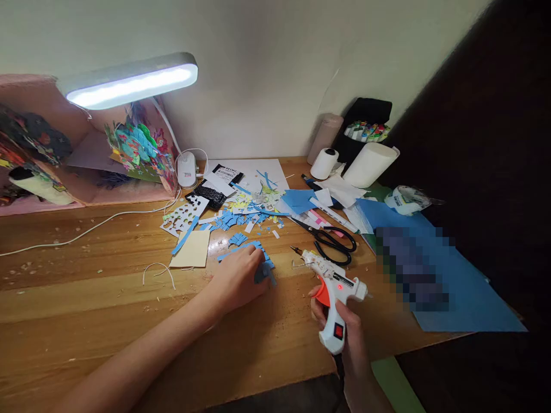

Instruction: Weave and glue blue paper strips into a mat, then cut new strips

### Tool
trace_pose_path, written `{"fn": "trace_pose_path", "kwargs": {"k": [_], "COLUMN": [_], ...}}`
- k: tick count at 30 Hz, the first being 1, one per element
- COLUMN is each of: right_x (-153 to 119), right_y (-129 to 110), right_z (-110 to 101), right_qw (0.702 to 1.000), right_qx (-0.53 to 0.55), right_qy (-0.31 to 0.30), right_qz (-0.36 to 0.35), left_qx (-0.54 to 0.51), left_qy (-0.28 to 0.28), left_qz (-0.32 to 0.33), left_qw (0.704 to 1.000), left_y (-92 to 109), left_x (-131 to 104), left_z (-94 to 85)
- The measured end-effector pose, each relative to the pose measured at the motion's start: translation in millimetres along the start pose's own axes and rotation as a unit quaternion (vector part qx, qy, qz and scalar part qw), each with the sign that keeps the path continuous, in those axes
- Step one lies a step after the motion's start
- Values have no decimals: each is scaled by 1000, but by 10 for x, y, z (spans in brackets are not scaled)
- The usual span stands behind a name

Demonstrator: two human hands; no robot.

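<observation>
My right hand (pixel 350 324) is wrapped around the handle of a white hot glue gun (pixel 331 274). Its orange trigger lies by my fingers, a small red light glows on its side, and the nozzle points up and to the left. My left hand (pixel 239 274) rests on the table, closed over a piece of blue paper (pixel 263 272) cut into strips; the fingertips are mostly hidden. Just beyond it lie loose blue paper scraps (pixel 230 219). Black-handled scissors (pixel 333 244) lie close to the nozzle.
A lit desk lamp (pixel 133 83) hangs over a pink decorated box (pixel 116 189). A cream card (pixel 191 249) lies left of the scraps. White rolls (pixel 368 165) and a black marker case (pixel 365 123) stand at the back right. Large blue paper (pixel 465 287) overhangs the right edge.
</observation>
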State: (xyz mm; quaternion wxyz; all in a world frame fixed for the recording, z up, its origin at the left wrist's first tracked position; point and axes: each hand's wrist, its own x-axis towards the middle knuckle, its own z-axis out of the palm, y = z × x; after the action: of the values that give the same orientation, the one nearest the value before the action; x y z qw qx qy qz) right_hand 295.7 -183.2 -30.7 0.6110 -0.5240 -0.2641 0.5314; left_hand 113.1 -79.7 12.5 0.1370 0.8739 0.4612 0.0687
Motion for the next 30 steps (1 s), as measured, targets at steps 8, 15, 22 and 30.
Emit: {"fn": "trace_pose_path", "kwargs": {"k": [8, 15, 22, 30], "right_x": [-16, -178, -152, -99], "right_y": [108, 90, 31, 43], "right_z": [-50, 12, 44, 18], "right_qw": [998, 979, 972, 970], "right_qx": [-58, -192, -223, -235], "right_qy": [12, 29, 14, -14], "right_qz": [32, 67, 69, 61], "left_qx": [-217, -298, -315, -325], "left_qy": [-17, -19, -19, -22], "left_qz": [-6, -7, 5, 9], "left_qw": [976, 954, 949, 945], "left_y": [-222, -324, -345, -351], "left_x": [88, 127, 137, 124], "left_z": [12, 80, 91, 85]}}
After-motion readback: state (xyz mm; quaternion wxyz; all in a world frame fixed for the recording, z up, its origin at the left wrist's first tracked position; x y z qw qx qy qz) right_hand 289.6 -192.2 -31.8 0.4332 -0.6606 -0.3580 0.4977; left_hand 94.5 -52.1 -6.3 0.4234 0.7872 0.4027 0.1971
